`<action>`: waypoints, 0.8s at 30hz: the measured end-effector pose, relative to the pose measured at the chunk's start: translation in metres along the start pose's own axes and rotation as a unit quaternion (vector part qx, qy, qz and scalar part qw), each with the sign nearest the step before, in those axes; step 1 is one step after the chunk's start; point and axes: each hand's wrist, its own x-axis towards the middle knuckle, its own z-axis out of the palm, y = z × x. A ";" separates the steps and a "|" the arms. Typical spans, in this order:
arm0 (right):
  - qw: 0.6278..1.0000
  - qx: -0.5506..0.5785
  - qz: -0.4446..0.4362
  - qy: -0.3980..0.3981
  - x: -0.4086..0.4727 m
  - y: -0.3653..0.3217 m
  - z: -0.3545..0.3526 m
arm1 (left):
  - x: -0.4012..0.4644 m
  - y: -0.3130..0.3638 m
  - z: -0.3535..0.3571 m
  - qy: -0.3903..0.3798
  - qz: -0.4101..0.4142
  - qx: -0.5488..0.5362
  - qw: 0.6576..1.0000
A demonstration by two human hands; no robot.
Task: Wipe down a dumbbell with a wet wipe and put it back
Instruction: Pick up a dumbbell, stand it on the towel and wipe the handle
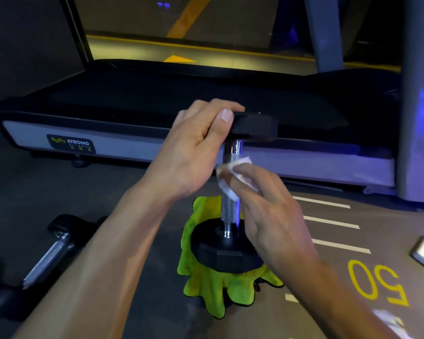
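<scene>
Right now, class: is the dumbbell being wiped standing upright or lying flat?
Upright. The dumbbell stands on its lower head on the green cloth; the left hand steadies its top head.

dumbbell (230, 206): black, with many-sided end weights and a knurled chrome handle; it stands upright on one end.
base: the lower weight rests on a crumpled bright green cloth (206, 289) on the floor.
top: the upper weight is gripped at its edge.
wet wipe (233, 177): white, bunched, pressed against the handle just below the upper weight.
</scene>
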 end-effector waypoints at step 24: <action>1.000 -0.015 -0.002 0.021 0.021 0.001 -0.002 | 0.003 -0.002 0.004 0.004 0.000 0.000 1.000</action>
